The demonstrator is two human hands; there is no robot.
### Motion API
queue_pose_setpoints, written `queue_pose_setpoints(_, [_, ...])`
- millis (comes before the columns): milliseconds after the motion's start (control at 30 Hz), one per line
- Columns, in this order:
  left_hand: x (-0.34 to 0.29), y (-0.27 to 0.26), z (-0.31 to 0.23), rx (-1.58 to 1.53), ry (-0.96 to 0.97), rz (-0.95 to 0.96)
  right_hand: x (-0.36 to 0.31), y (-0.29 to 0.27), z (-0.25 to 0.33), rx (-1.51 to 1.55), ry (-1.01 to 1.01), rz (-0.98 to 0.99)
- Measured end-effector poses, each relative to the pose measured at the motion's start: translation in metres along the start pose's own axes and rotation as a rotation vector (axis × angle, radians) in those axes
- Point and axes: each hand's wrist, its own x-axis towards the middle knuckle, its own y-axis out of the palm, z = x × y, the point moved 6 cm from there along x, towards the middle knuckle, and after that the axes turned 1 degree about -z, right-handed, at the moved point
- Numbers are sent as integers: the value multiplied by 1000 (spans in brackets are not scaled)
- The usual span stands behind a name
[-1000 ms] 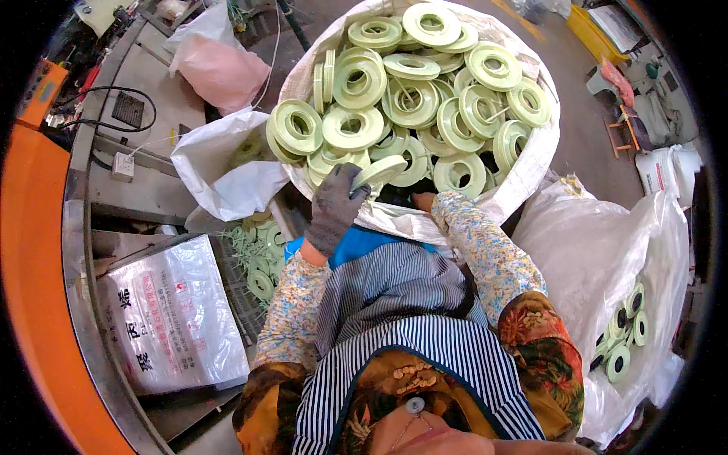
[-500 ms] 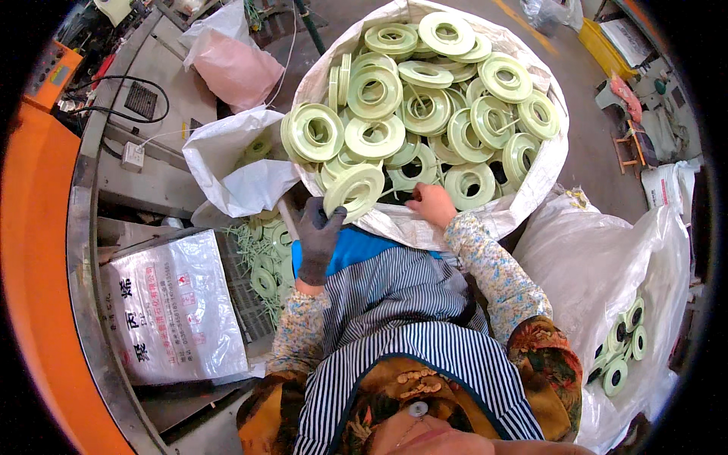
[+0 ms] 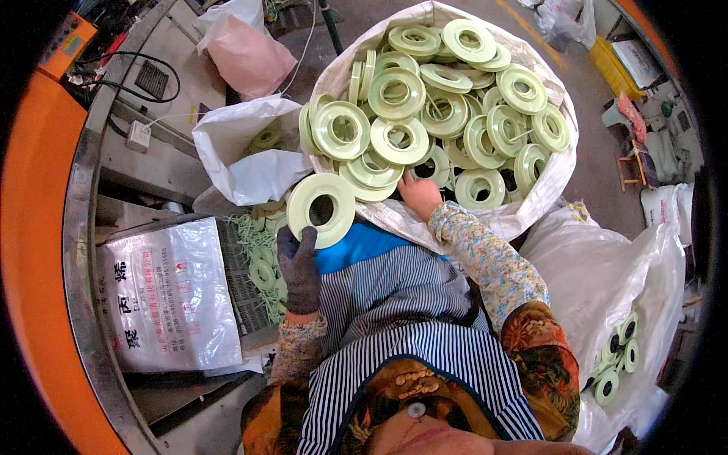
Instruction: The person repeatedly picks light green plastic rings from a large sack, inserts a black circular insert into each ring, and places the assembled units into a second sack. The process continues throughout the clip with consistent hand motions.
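Observation:
My left hand [image 3: 300,274], in a dark grey glove, grips a pale green plastic flanged ring [image 3: 344,211] by its lower left edge. The ring is raised in front of the blue patch on my lap, with its round face and centre hole showing. My bare right hand [image 3: 422,194] is at the near rim of a big white woven sack [image 3: 560,168]. Its fingers are curled in beside the heaped pale green rings [image 3: 400,141]; the fingertips are partly hidden, and what they hold does not show.
Left of the sack stands a smaller white bag [image 3: 250,178] with rings inside. Below it lie green plastic scraps [image 3: 254,236] and a printed white sack [image 3: 171,296]. A clear plastic bag with several rings [image 3: 607,387] is at the right. An orange machine [image 3: 38,250] borders the left.
My left hand has drawn the ring away from the heap, leftward and toward me, and turned its face up. My right hand has shifted slightly left and its fingers are curled closer to the rings.

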Motion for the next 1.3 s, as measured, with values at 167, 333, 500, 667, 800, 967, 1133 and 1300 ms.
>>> queue_pose_setpoints(167, [-4, -3, 6, 57, -4, 26, -5, 3, -3, -57, -97, -68])
queue_pose_setpoints(333, [-9, 0, 5, 35, -36, 18, 0, 10, -2, -99, -91, 42])
queue_pose_setpoints(500, [-9, -22, 3, -19, -16, -34, 0, 3, -13, -132, -24, 164])
queue_pose_setpoints(667, [-4, -48, 18, -284, -61, -81, -9, -28, -29, -116, 35, 135])
queue_pose_setpoints(800, [-12, -70, 13, -369, -88, -164, -35, -76, -54, 182, 206, -120])
queue_pose_setpoints(967, [-24, -75, 36, -288, -230, -37, -64, -171, 17, 1396, 527, -807])
queue_pose_setpoints(1133, [-47, -62, 68, 413, 103, 324, -25, -199, 119, 1121, 132, -268])
queue_pose_setpoints(1300, [-54, -69, 46, 1, -84, -29, -12, -46, -12, 169, 232, 52])
